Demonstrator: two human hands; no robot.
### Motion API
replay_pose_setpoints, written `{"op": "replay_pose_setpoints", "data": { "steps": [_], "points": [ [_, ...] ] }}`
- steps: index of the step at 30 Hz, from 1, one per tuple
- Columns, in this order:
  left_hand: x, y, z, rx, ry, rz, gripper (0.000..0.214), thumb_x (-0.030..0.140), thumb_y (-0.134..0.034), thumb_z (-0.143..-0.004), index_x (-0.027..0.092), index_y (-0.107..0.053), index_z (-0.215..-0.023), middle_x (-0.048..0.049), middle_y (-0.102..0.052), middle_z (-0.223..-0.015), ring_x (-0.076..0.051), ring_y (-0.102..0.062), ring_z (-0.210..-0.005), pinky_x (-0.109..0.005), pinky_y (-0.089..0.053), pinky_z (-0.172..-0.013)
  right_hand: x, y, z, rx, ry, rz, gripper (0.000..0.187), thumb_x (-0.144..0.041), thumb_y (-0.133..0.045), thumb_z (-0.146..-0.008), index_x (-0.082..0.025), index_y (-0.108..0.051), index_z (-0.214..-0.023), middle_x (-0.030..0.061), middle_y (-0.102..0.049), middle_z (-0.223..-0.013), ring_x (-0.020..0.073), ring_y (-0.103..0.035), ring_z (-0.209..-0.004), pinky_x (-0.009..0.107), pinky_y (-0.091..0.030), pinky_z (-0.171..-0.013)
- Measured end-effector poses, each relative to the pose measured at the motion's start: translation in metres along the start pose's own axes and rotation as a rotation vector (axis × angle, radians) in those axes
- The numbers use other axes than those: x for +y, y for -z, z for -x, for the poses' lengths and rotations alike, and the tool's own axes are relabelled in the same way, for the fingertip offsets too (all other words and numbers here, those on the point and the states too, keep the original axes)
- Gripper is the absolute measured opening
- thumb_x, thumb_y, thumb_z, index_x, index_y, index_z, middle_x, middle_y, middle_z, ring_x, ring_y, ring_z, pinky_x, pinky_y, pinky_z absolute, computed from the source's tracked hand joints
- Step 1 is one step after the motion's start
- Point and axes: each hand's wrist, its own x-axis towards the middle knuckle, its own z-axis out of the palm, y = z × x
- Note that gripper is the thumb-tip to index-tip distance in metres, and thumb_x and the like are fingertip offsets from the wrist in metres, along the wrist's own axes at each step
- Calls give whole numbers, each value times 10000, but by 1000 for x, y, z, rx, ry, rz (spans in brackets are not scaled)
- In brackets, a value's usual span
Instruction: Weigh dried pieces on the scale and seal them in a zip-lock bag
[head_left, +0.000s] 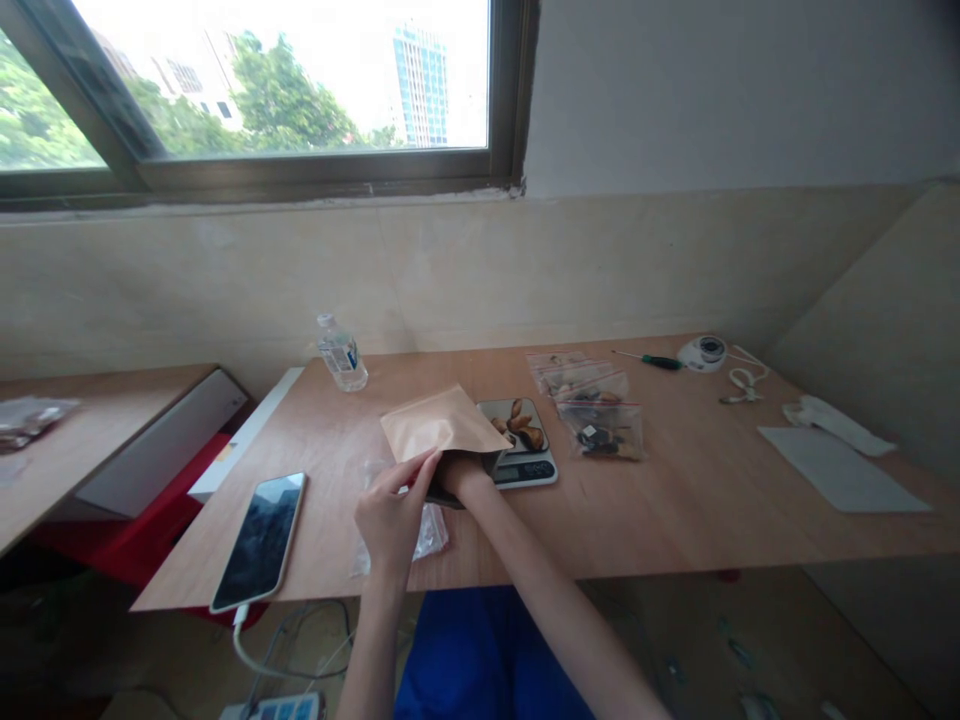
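Note:
My left hand [397,505] pinches the edge of a brown paper bag [442,425] at its mouth, which faces me. Inside that mouth is my right hand [466,480], its fingers hidden by the bag, so I cannot see what they hold. Just right of the bag stands a white kitchen scale [549,468], partly covered by it. Several brown, curved dried pieces [529,435] lie on its plate. Beneath my left hand is clear plastic packaging [431,535].
Zip bags [606,432] with small items lie right of the scale. A phone [261,540] on a cable lies at the left front edge. A water bottle [343,355] stands behind. Back right are a screwdriver [661,362], a white camera [703,353] and white sheets [844,470].

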Motion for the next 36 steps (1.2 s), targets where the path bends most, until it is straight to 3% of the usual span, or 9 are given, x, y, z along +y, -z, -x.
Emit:
{"op": "replay_pose_setpoints", "data": {
  "steps": [6, 13, 17, 20, 22, 25, 30, 36],
  "points": [
    [2, -1, -2, -6, 13, -2, 260, 472, -573, -792, 292, -747, -863, 11, -746, -828, -176, -685, -730, -230, -479, -658, 5, 6, 6, -36, -130, 66, 378, -3, -469, -821, -153, -566, -1154, 121, -618, -1182, 282, -506, -1178, 456, -266, -1084],
    [5, 2, -4, -14, 18, 2, 236, 459, -584, -788, 304, -745, -863, 23, -747, -827, -171, -686, -736, -220, -466, -628, -26, 58, 58, -36, -35, -113, 298, -57, -448, -850, -170, -608, -1074, 119, -655, -1081, 240, -590, -1064, 356, -448, -931],
    [4, 7, -11, 5, 52, -20, 241, 470, -578, -789, 318, -737, -888, 31, -745, -815, -168, -685, -726, -216, -453, -611, -33, 90, 97, 93, -23, -460, 210, -183, -551, -844, -220, -625, -1037, 47, -658, -1064, 186, -602, -1024, 326, -470, -918],
    [1, 11, -19, 15, 78, -43, 269, 502, -565, -787, 318, -734, -888, 31, -740, -768, -168, -680, -700, -219, -447, -606, -11, 99, 117, 244, -184, -789, 227, -310, -619, -806, -212, -624, -1010, 45, -668, -1031, 171, -631, -950, 304, -515, -838],
    [-2, 14, -23, 45, 105, -51, 299, 526, -562, -777, 305, -735, -881, 21, -732, -723, -175, -678, -687, -223, -445, -595, 12, 95, 122, 417, -292, -883, 263, -356, -644, -779, -191, -614, -982, 57, -673, -990, 172, -642, -894, 298, -525, -782],
    [-5, 15, -26, 89, 144, -63, 330, 550, -564, -762, 290, -736, -871, 12, -717, -681, -181, -673, -669, -229, -447, -592, 42, 80, 118, 541, -359, -767, 285, -375, -661, -752, -174, -617, -949, 66, -676, -951, 176, -635, -842, 294, -510, -739],
    [-4, 17, -24, 64, 144, -43, 302, 530, -575, -758, 291, -734, -853, 21, -712, -673, -174, -672, -673, -226, -446, -594, 53, 53, 94, 476, -299, -388, 213, -307, -608, -798, -182, -630, -969, 72, -670, -980, 202, -598, -907, 311, -468, -768],
    [-5, 23, -26, 70, 150, -14, 283, 510, -590, -752, 287, -737, -845, 20, -723, -703, -173, -673, -677, -229, -459, -634, 58, 43, 74, 378, -296, 99, 175, -197, -589, -816, -209, -657, -977, 77, -654, -878, 227, -564, -875, 325, -441, -778]
  ]
}}
